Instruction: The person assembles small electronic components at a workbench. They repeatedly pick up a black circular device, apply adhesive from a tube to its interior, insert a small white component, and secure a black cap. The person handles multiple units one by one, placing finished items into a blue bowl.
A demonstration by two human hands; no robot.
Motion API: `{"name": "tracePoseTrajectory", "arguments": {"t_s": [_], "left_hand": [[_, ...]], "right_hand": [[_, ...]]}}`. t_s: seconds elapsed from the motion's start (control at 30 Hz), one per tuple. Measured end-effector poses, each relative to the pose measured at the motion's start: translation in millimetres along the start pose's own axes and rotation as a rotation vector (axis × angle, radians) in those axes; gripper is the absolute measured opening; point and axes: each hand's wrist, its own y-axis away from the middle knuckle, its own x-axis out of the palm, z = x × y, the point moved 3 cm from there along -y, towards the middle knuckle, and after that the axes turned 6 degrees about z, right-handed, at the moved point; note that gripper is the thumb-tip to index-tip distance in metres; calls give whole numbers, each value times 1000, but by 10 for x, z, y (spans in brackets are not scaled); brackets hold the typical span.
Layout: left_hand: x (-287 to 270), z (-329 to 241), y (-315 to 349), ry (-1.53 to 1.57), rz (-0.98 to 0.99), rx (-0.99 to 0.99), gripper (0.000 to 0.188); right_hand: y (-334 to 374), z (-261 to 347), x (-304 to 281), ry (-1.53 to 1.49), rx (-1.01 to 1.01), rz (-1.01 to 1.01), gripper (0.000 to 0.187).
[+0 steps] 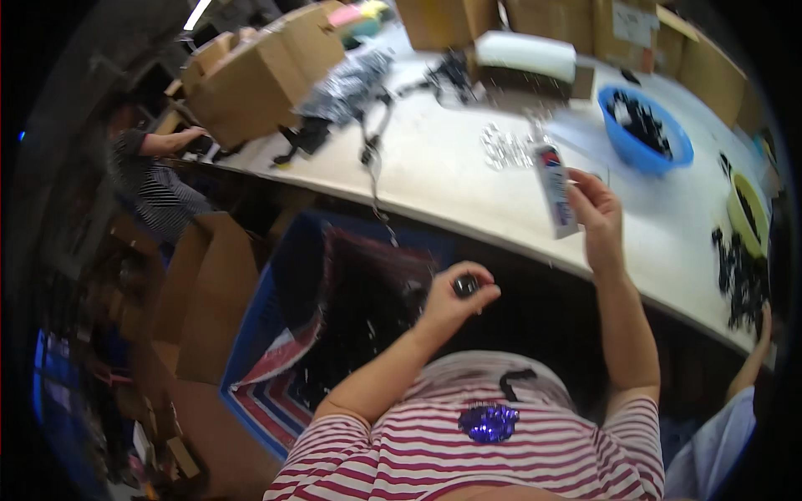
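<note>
My right hand (598, 209) is raised over the front edge of the white table (451, 167). Between its thumb and fingers is a white squeeze tube (555, 190) with blue and red print, held nearly upright with its narrow end up. My left hand (455, 302) is lower, in front of my body and off the table. Its fingers curl around a small, shiny, round black piece (465, 285), whose kind I cannot make out. Beyond the tube, a cluster of small clear pieces (505, 146) lies on the table.
A blue bowl (614, 149) and a yellow-green bowl (756, 246) hold black parts; more black parts (735, 280) lie loose. Below left stands a blue crate (251, 334) with a striped sack inside. Cardboard boxes (251, 83) line the back. People work at left (154, 179) and right (710, 442).
</note>
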Motion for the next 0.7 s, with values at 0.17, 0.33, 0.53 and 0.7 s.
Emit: {"name": "tracePoseTrajectory", "arguments": {"t_s": [0.17, 0.33, 0.53, 0.7], "left_hand": [[129, 3, 26, -27, 57, -28, 24], [185, 289, 97, 84, 22, -42, 19], [120, 276, 21, 129, 31, -78, 19], [113, 263, 52, -164, 103, -50, 15]], "right_hand": [[791, -184, 462, 119, 33, 15, 22], [991, -465, 485, -214, 102, -8, 12], [1025, -507, 419, 11, 159, 185, 34], [1149, -664, 415, -167, 314, 278, 17]]}}
